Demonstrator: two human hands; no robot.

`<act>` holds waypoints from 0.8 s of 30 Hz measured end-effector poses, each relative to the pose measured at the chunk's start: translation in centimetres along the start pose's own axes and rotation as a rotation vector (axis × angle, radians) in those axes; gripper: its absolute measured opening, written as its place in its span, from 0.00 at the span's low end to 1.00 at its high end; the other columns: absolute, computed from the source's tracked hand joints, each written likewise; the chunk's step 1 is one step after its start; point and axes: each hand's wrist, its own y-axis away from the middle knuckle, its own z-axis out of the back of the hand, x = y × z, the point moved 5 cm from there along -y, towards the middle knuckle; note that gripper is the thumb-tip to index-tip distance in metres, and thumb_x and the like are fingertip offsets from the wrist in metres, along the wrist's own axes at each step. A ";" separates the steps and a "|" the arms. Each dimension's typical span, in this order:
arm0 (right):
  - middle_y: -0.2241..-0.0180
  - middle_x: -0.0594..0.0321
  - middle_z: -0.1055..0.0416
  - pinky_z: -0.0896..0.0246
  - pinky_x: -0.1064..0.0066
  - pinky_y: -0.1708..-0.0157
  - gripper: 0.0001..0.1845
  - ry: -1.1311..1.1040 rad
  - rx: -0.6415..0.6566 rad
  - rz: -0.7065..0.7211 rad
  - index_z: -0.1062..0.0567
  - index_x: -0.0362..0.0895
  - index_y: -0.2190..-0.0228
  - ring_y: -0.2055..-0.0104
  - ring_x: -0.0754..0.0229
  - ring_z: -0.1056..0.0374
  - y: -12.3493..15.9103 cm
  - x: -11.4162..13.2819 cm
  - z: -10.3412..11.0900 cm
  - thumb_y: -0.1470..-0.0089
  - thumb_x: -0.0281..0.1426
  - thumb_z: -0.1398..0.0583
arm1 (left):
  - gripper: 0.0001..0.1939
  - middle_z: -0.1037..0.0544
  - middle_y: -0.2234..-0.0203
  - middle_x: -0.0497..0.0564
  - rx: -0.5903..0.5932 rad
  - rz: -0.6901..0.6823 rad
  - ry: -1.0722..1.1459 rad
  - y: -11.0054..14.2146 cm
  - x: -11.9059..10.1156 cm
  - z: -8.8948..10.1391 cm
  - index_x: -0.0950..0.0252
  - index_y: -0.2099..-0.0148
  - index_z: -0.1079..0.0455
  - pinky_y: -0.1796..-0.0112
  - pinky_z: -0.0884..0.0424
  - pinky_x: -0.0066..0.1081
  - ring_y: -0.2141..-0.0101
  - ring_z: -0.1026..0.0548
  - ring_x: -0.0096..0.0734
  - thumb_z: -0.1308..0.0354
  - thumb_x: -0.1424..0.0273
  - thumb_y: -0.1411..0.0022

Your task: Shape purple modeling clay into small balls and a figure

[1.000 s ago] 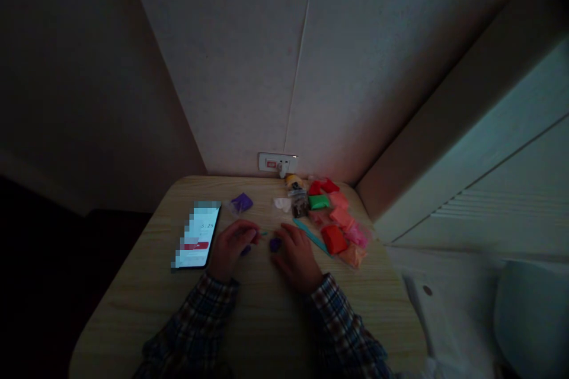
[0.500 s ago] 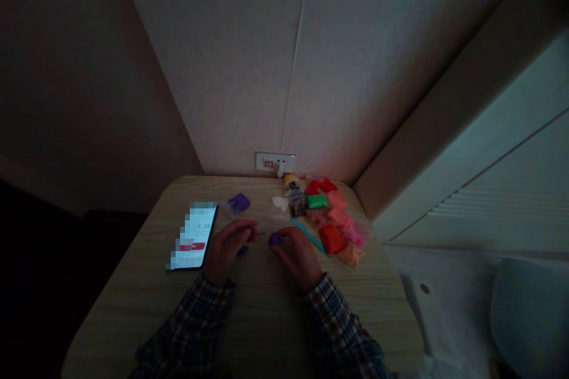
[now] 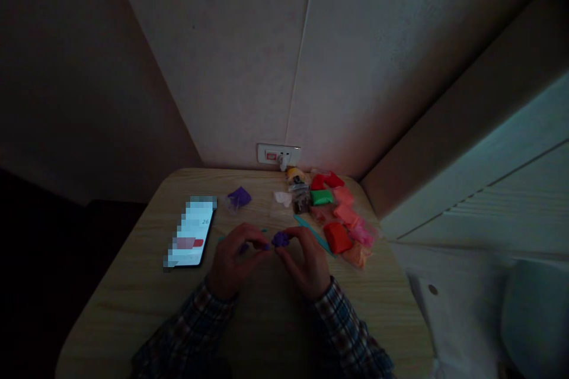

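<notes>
Between the thumb and fingers of my right hand (image 3: pixel 307 260) is a lump of purple modelling clay (image 3: pixel 280 240) with a bumpy surface. My left hand (image 3: pixel 235 257) pinches a small bit of purple clay (image 3: pixel 266 246) at its fingertips, a short gap to the left of the lump. Another purple piece (image 3: pixel 244 247) lies on the table behind my left fingers, partly hidden by them. A flat turquoise stick (image 3: pixel 315 235) rests just beyond my right hand. Further back lies a purple clay packet (image 3: pixel 239 197) in clear wrap.
A lit phone (image 3: pixel 192 234) lies left on the wooden table (image 3: pixel 120 308). Several bagged clays crowd the right side, among them a red-orange packet (image 3: pixel 337 238), a green packet (image 3: pixel 320 197) and a pink packet (image 3: pixel 362 233). A wall socket (image 3: pixel 278 155) holds a plug behind the table.
My left hand has moved right, bringing its bit of purple clay close to the lump in my right hand. The whole view has shifted slightly.
</notes>
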 end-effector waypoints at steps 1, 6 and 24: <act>0.68 0.58 0.31 0.37 0.64 0.63 0.09 0.002 0.001 -0.001 0.33 0.43 0.64 0.64 0.56 0.34 0.0 0.0 0.0 0.48 0.33 0.43 | 0.03 0.27 0.72 0.50 0.010 0.008 -0.017 0.0 0.0 0.0 0.64 0.67 0.31 0.69 0.32 0.27 0.71 0.30 0.29 0.43 0.72 0.48; 0.67 0.58 0.31 0.37 0.64 0.63 0.09 -0.001 0.003 -0.015 0.33 0.43 0.64 0.64 0.56 0.34 0.0 0.2 0.2 0.49 0.32 0.43 | 0.04 0.27 0.73 0.50 0.047 0.037 -0.012 0.2 0.2 -0.1 0.64 0.65 0.31 0.68 0.33 0.27 0.71 0.29 0.28 0.46 0.72 0.44; 0.69 0.58 0.31 0.36 0.66 0.65 0.09 -0.004 -0.031 -0.018 0.33 0.43 0.64 0.65 0.57 0.33 0.1 0.3 0.4 0.48 0.33 0.44 | 0.05 0.26 0.72 0.50 -0.019 0.209 0.218 0.7 1.5 -0.2 0.64 0.67 0.32 0.67 0.31 0.29 0.69 0.28 0.32 0.40 0.72 0.49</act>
